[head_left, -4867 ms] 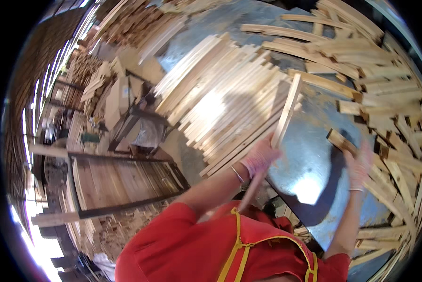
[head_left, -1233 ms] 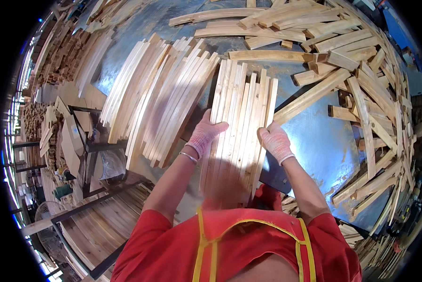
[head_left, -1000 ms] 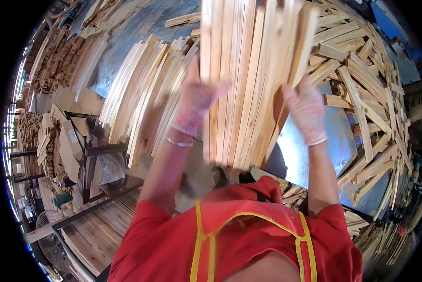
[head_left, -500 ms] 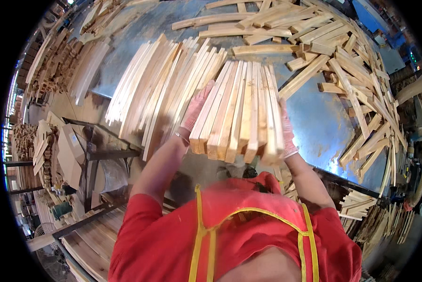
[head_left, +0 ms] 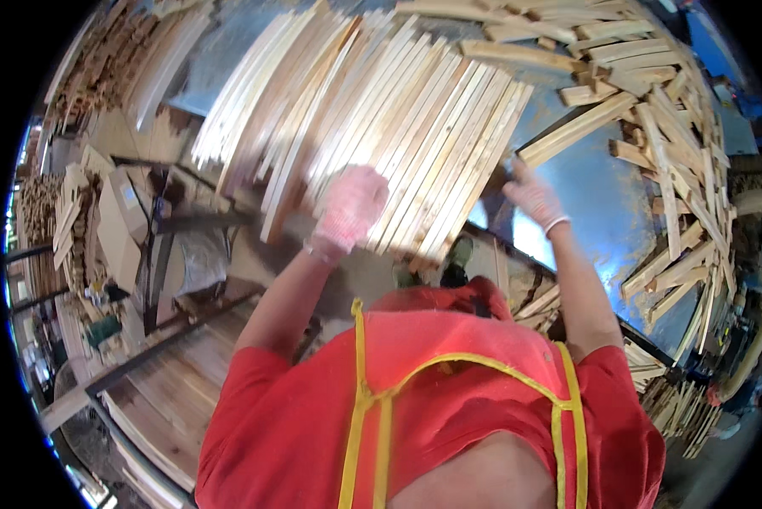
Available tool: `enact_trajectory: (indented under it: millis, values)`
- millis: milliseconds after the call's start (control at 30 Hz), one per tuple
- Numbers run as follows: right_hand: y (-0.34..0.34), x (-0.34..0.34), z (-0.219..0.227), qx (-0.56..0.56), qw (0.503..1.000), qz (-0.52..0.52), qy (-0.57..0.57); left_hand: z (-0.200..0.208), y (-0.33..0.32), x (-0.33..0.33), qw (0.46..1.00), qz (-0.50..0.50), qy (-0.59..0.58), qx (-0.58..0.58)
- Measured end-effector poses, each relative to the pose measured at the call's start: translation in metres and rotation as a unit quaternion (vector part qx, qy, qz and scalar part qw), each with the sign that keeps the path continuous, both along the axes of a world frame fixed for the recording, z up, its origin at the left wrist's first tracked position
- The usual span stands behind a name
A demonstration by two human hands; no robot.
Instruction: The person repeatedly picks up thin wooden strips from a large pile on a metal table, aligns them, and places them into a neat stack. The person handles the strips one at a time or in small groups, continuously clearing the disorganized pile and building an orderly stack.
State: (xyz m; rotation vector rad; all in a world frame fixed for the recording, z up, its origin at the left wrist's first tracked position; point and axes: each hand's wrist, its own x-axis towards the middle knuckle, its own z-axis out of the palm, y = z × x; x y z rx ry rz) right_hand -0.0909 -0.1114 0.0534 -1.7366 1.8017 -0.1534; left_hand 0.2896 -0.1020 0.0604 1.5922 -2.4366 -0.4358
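Note:
A row of long, pale wooden strips (head_left: 436, 144) lies side by side on the metal table, near ends jutting over its front edge. My left hand (head_left: 351, 206), in a pinkish knitted glove, is over the near ends left of the row's middle. Its fingers look curled but are smeared by motion, so their grip cannot be told. My right hand (head_left: 535, 197), gloved alike, is just off the row's right side. Its fingers stretch toward the strips, blurred, with nothing seen in them.
On the right of the blue-grey metal table (head_left: 597, 199) lies a loose, crossed pile of wooden pieces (head_left: 665, 144). Stacked strips (head_left: 114, 64) stand at the far left. Nearer left are a dark metal frame (head_left: 203, 222) and wide boards (head_left: 173, 394).
The bundle between my hands has come down beside the other strips on the table. My right hand has parted from it, and my left has moved over the near ends. The view has shifted.

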Motion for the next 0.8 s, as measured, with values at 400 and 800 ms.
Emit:
enact_trajectory:
  millis: [400, 800]
  values:
    - [-0.022, -0.018, -0.057, 0.020, 0.999, -0.050, -0.003, -0.086, 0.173, -0.057, 0.398, 0.485, 0.641, 0.442]
    - [-0.004, 0.071, -0.014, -0.034, 0.943, -0.125, -0.307, -0.089, 0.162, -0.018, 0.306, 0.374, 0.723, 0.494]
